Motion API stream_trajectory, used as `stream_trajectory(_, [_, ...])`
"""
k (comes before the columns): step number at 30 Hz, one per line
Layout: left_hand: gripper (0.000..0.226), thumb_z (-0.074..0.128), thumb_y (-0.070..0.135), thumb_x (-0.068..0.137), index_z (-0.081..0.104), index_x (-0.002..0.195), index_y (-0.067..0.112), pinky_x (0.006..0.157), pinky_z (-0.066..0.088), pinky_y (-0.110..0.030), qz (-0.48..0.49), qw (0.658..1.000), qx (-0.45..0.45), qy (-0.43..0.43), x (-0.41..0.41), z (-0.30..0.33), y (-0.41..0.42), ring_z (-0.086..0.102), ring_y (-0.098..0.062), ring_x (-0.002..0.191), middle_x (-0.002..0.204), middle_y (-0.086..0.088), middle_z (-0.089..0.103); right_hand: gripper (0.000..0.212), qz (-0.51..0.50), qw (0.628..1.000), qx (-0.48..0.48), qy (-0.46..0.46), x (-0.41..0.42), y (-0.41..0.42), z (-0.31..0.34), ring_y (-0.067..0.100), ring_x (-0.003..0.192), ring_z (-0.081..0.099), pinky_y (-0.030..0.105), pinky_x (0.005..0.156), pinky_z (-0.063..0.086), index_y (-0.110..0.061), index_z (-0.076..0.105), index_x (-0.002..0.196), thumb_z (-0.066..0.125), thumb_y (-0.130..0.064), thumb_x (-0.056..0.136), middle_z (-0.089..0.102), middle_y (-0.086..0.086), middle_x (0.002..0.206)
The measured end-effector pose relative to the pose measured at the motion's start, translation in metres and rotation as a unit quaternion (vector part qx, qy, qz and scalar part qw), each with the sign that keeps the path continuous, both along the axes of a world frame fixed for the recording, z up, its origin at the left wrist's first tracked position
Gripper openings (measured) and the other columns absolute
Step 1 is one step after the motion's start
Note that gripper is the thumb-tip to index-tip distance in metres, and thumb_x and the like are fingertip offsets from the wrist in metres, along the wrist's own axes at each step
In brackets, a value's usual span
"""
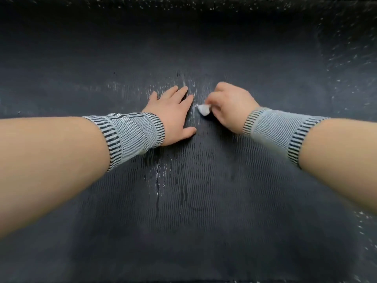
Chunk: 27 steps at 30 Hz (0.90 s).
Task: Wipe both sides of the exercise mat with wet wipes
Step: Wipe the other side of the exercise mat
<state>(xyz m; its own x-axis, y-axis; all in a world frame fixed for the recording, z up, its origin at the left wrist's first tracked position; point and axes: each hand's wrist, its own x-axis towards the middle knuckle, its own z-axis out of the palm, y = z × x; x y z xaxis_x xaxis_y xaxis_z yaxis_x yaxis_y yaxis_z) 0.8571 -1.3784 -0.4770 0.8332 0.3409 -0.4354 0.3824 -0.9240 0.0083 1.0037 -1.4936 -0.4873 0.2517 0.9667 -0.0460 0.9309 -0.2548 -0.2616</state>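
A dark grey exercise mat [193, 211] with a wavy ribbed texture fills nearly the whole view. Wet streaks glisten on it between and below my hands. My left hand [173, 113] lies flat on the mat, fingers straight and pointing away from me. Just to its right, my right hand [230, 105] is curled around a small bunched white wet wipe [204, 109], holding it down against the mat. Only a corner of the wipe shows under the thumb. Both wrists wear grey knitted striped bands.
A dark speckled floor [350, 48] shows beyond the mat's far edge and along its right side. The mat's near edge runs along the bottom of the view.
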Motion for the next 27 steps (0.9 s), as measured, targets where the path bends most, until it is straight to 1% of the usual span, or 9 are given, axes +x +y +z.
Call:
stream_trajectory(2, [0.09, 0.046, 0.063, 0.09, 0.007, 0.156, 0.016, 0.118, 0.015, -0.056, 0.004, 1.0, -0.003, 0.004, -0.001, 0.001, -0.005, 0.001, -0.023, 0.151, 0.165, -0.004, -0.001, 0.024, -0.069, 0.998, 0.005, -0.006, 0.004, 0.013, 0.001, 0.031, 0.101, 0.055, 0.035, 0.081, 0.041, -0.016, 0.061, 0.112, 0.047, -0.018, 0.092, 0.053, 0.008, 0.112])
stream_trajectory(4, [0.091, 0.047, 0.063, 0.09, 0.007, 0.156, 0.016, 0.118, 0.015, -0.057, 0.001, 1.0, -0.004, 0.007, -0.002, 0.002, -0.01, 0.001, -0.023, 0.151, 0.165, -0.004, -0.002, 0.024, -0.066, 0.998, 0.009, -0.011, -0.005, 0.006, 0.0, 0.031, 0.099, 0.055, 0.034, 0.08, 0.041, -0.016, 0.06, 0.112, 0.046, -0.017, 0.092, 0.052, 0.008, 0.113])
stream_trajectory(10, [0.097, 0.047, 0.068, 0.087, 0.004, 0.156, 0.015, 0.118, 0.013, -0.057, -0.028, 0.999, -0.006, 0.029, -0.025, 0.005, -0.021, -0.001, -0.024, 0.151, 0.165, -0.004, -0.005, 0.014, 0.106, 0.993, -0.004, 0.057, -0.057, -0.073, 0.007, 0.033, 0.067, 0.06, 0.03, 0.058, 0.044, -0.008, 0.066, 0.087, 0.054, -0.012, 0.08, 0.057, 0.013, 0.085])
stream_trajectory(13, [0.101, 0.05, 0.068, 0.086, 0.002, 0.156, 0.014, 0.118, 0.012, -0.056, -0.032, 0.999, -0.011, 0.039, -0.031, 0.005, -0.028, -0.002, -0.024, 0.151, 0.164, -0.004, -0.006, 0.017, 0.115, 0.991, -0.043, 0.047, -0.051, -0.067, 0.01, 0.033, 0.08, 0.059, 0.033, 0.067, 0.044, -0.009, 0.066, 0.098, 0.054, -0.012, 0.087, 0.056, 0.011, 0.097])
stream_trajectory(18, [0.102, 0.053, 0.067, 0.085, 0.004, 0.156, 0.013, 0.118, 0.013, -0.057, -0.026, 0.999, -0.009, 0.04, -0.03, 0.009, -0.035, -0.001, -0.024, 0.151, 0.164, -0.005, -0.004, 0.022, 0.012, 0.999, -0.041, 0.002, -0.043, -0.044, 0.007, 0.033, 0.094, 0.055, 0.037, 0.075, 0.042, -0.011, 0.061, 0.109, 0.048, -0.016, 0.092, 0.052, 0.011, 0.107])
stream_trajectory(21, [0.102, 0.053, 0.066, 0.085, 0.003, 0.156, 0.012, 0.118, 0.013, -0.057, -0.041, 0.998, -0.008, 0.045, -0.039, 0.01, -0.043, -0.002, -0.024, 0.151, 0.164, -0.004, -0.005, 0.012, 0.085, 0.996, -0.013, 0.031, -0.074, -0.08, 0.006, 0.036, 0.072, 0.058, 0.038, 0.06, 0.046, -0.006, 0.063, 0.089, 0.054, -0.008, 0.082, 0.054, 0.015, 0.09])
stream_trajectory(23, [0.103, 0.052, 0.067, 0.085, 0.001, 0.156, 0.012, 0.119, 0.013, -0.057, -0.054, 0.997, -0.009, 0.055, -0.048, 0.01, -0.049, -0.003, -0.024, 0.151, 0.164, -0.004, -0.007, 0.017, 0.152, 0.985, -0.031, 0.079, -0.093, -0.108, 0.01, 0.032, 0.059, 0.055, 0.033, 0.048, 0.047, -0.007, 0.062, 0.077, 0.047, -0.013, 0.079, 0.054, 0.012, 0.078])
stream_trajectory(25, [0.103, 0.051, 0.067, 0.086, -0.001, 0.156, 0.012, 0.119, 0.011, -0.056, -0.062, 0.996, -0.008, 0.066, -0.058, 0.009, -0.055, -0.005, -0.024, 0.151, 0.164, -0.004, -0.009, 0.027, 0.209, 0.973, -0.05, 0.088, -0.094, -0.118, 0.009, 0.028, 0.055, 0.054, 0.028, 0.045, 0.043, -0.009, 0.063, 0.075, 0.039, -0.018, 0.08, 0.054, 0.009, 0.075])
stream_trajectory(27, [0.102, 0.051, 0.065, 0.087, -0.002, 0.156, 0.012, 0.119, 0.011, -0.056, -0.06, 0.996, -0.009, 0.068, -0.063, 0.009, -0.059, -0.005, -0.024, 0.151, 0.164, -0.004, -0.011, 0.021, 0.202, 0.976, -0.05, 0.064, -0.085, -0.105, 0.011, 0.03, 0.058, 0.057, 0.026, 0.05, 0.039, -0.009, 0.065, 0.08, 0.045, -0.015, 0.082, 0.055, 0.011, 0.079])
